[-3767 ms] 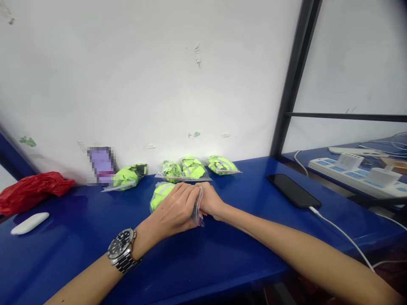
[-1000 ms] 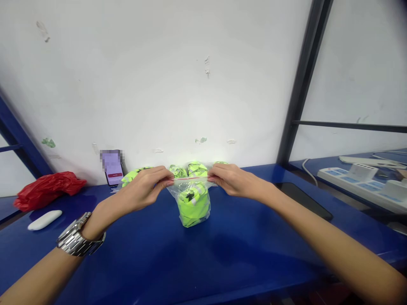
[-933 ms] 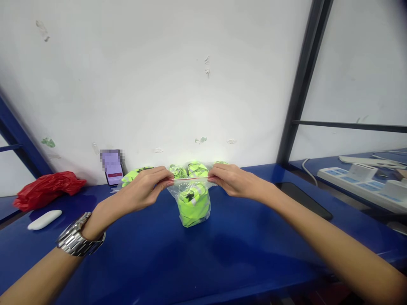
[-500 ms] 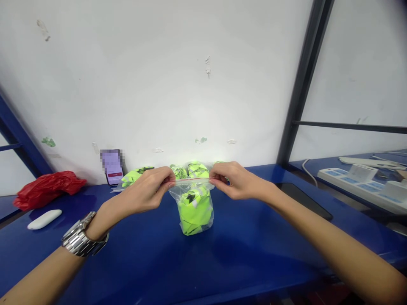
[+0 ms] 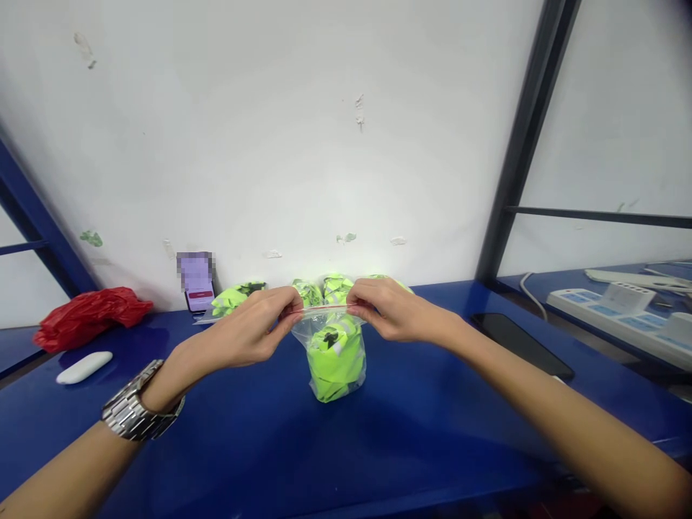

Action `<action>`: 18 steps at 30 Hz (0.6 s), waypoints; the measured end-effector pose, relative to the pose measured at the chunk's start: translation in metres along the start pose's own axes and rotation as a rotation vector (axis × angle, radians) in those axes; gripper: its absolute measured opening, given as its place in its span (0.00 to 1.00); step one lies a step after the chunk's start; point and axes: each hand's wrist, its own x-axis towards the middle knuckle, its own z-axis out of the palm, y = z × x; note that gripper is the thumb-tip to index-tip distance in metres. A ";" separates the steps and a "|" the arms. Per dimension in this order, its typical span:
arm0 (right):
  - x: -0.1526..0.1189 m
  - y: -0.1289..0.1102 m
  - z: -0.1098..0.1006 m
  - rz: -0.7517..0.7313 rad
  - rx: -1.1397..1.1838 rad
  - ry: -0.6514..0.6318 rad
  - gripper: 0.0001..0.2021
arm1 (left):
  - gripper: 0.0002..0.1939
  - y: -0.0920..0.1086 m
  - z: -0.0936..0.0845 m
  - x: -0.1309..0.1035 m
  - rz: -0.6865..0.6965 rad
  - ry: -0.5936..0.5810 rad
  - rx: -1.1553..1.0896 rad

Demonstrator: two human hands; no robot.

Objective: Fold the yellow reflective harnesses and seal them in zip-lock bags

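Note:
A clear zip bag (image 5: pixel 311 326) with a red line along its top edge stands upright on the blue table (image 5: pixel 259 447). Inside it is a folded fluorescent yellow-green garment (image 5: pixel 338 364) with grey strips and a black part. At the top left corner of the bag, my left hand (image 5: pixel 259 324) pinches the edge between thumb and fingers. My right hand (image 5: pixel 386 308) grips the same edge nearer its right end. Between the two hands the edge is drawn fairly straight. A metal watch (image 5: pixel 138 407) circles my left wrist.
Several similar yellow-green bundles (image 5: pixel 336 288) lie against the wall behind my hands. To the left are a propped phone (image 5: pixel 197 282), a red plastic bag (image 5: pixel 91 316) and a white case (image 5: pixel 84 367). On the right lie a dark phone (image 5: pixel 519 342) and white power strips (image 5: pixel 610 317).
My right hand has shifted left along the bag's top edge, closer to my left hand. The camera view has turned slightly left. Both hands keep their pinch.

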 end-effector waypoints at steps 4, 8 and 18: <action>-0.002 0.000 -0.001 -0.012 -0.011 0.013 0.06 | 0.07 0.001 0.000 0.001 0.037 0.005 0.017; -0.001 -0.001 -0.002 0.049 0.048 0.011 0.05 | 0.08 0.001 -0.002 0.000 0.036 0.008 -0.005; -0.001 -0.003 -0.003 0.102 0.098 0.006 0.04 | 0.10 0.007 -0.001 0.011 0.037 -0.013 -0.095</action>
